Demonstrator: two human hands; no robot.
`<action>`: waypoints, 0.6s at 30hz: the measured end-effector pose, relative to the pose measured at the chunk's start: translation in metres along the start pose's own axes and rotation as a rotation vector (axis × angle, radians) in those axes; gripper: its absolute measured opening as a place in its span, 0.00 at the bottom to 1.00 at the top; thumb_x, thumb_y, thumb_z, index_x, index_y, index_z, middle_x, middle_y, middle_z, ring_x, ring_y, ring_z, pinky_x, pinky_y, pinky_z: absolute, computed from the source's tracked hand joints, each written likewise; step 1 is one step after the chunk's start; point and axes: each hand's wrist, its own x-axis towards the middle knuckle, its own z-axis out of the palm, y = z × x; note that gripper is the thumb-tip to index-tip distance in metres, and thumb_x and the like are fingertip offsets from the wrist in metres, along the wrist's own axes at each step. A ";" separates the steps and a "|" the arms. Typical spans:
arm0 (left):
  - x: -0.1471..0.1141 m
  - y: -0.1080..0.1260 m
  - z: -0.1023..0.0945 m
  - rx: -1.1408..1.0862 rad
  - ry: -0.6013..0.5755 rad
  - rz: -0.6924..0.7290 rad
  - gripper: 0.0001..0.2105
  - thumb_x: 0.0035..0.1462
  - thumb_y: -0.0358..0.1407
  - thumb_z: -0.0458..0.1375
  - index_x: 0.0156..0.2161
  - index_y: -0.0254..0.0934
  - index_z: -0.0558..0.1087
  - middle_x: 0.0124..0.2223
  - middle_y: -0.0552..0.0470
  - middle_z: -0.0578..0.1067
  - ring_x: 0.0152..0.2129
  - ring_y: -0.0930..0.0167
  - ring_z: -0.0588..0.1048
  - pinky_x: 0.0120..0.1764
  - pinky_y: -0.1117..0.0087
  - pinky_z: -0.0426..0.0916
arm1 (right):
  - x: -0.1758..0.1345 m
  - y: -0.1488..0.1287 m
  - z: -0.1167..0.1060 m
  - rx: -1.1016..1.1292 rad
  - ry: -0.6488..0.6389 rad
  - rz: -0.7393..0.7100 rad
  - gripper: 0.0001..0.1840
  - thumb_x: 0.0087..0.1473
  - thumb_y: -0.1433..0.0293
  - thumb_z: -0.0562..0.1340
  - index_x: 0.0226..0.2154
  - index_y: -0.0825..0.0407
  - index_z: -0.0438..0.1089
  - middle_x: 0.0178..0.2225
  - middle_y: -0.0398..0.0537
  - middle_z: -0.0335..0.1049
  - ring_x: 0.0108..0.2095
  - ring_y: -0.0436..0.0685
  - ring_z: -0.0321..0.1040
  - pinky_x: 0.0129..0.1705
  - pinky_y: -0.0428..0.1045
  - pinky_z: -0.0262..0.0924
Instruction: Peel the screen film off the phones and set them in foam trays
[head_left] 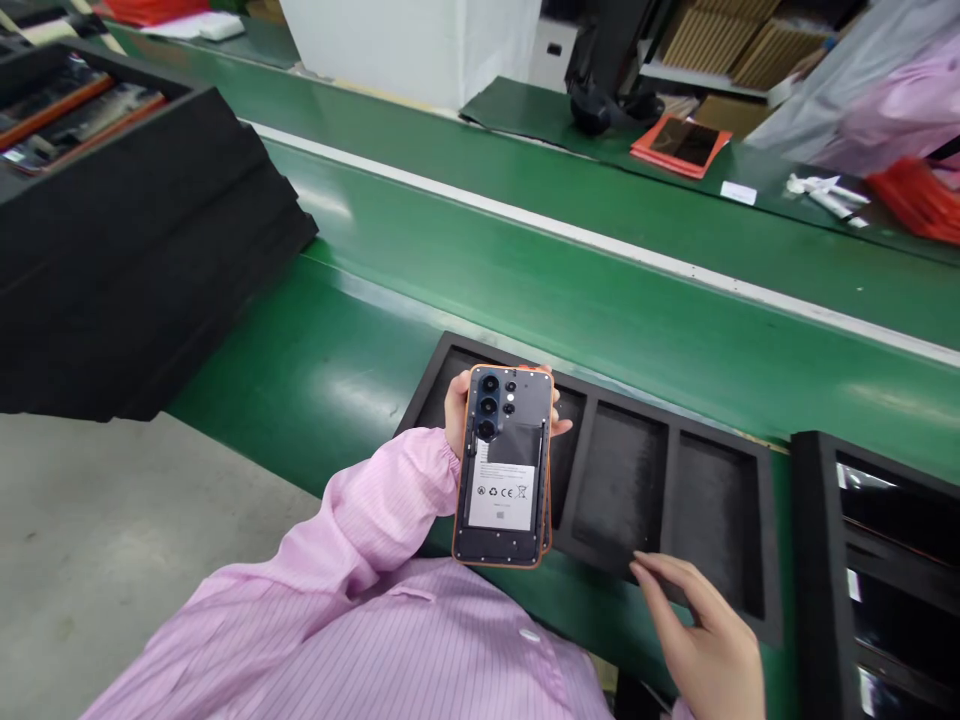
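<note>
Above grey floor [112, 560]: green worktop [352, 380], trays [622, 470]

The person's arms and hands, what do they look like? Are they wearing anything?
The left arm has a loose pink cloth sleeve with thin stripes, ending in a gathered cuff. Only a tiny bit of the right pink sleeve shows at the bottom edge. The left hand, partly hidden, and the right hand show no gloves.
</note>
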 end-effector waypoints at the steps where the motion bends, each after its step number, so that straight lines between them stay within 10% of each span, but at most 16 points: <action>1: 0.000 0.000 0.000 -0.007 -0.008 -0.008 0.40 0.43 0.63 0.56 0.51 0.29 0.71 0.40 0.41 0.75 0.38 0.59 0.75 0.54 0.51 0.64 | 0.002 0.002 -0.001 -0.036 0.028 0.008 0.09 0.59 0.61 0.61 0.38 0.48 0.73 0.37 0.42 0.76 0.36 0.55 0.75 0.41 0.48 0.68; 18: -0.008 -0.006 0.001 0.077 0.047 -0.002 0.42 0.36 0.64 0.60 0.50 0.33 0.70 0.38 0.45 0.74 0.31 0.65 0.73 0.47 0.58 0.71 | -0.003 0.060 -0.040 -0.344 0.294 0.251 0.14 0.59 0.62 0.59 0.41 0.52 0.76 0.39 0.49 0.77 0.38 0.59 0.75 0.42 0.51 0.69</action>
